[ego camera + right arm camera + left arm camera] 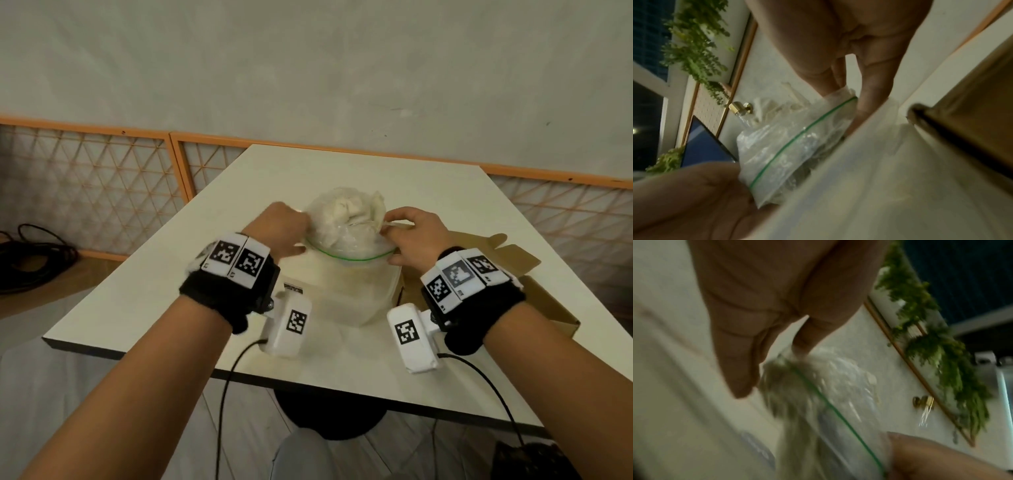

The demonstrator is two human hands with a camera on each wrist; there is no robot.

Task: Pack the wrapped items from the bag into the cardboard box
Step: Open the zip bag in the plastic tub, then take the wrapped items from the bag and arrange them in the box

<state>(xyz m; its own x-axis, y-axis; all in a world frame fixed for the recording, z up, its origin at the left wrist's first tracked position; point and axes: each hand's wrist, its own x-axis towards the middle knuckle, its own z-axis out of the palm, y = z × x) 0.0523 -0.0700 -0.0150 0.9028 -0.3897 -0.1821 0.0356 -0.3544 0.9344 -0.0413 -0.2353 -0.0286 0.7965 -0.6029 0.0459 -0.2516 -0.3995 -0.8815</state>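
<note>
A clear plastic zip bag with a green seal line stands upright mid-table. Pale wrapped items bulge out of its top. My left hand pinches the bag's left rim, and my right hand pinches the right rim near the seal. In the left wrist view the fingers grip the bag at the green line. In the right wrist view my fingers hold the bag edge. An open cardboard box lies to the right of the bag, partly hidden by my right wrist.
The white table has bare surface behind and left of the bag. An orange lattice railing runs behind it. Black cables lie on the floor at left. A small label sits by the bag's left base.
</note>
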